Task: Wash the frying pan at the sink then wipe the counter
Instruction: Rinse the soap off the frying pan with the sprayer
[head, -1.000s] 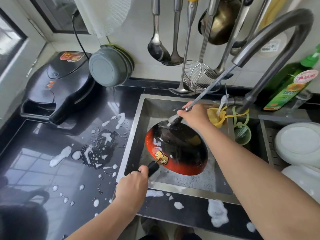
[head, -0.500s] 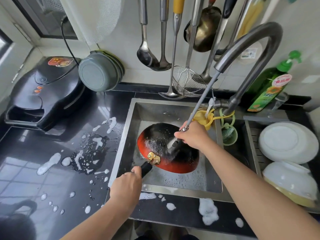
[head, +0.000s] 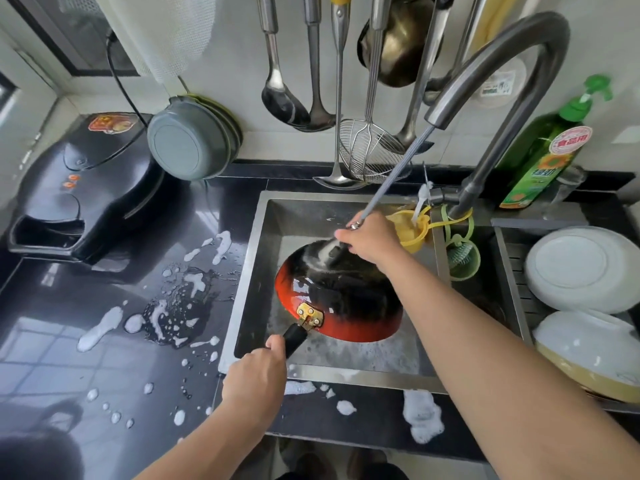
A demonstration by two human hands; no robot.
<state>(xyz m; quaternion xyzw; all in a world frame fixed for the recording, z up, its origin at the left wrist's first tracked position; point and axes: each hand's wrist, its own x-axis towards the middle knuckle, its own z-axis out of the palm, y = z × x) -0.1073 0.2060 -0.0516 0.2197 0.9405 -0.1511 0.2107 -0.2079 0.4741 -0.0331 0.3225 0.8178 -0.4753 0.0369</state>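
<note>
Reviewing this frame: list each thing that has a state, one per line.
Pan: upside down in the sink, tilted, wet.
Left hand: grips the pan handle.
Right hand: holds the sprayer, pulled out on its hose.
Sprayer: running onto the pan.
Counter: foam and a puddle, not wiped.
Sink: sudsy at the bottom.

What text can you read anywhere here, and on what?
"食品用": round pink tag on the green bottle.
"绿劲", uncertain: the bottle's front label.
Red sticker on the black appliance: blurred, unreadable.
White wall sticker behind the faucet: too small to read.
</note>
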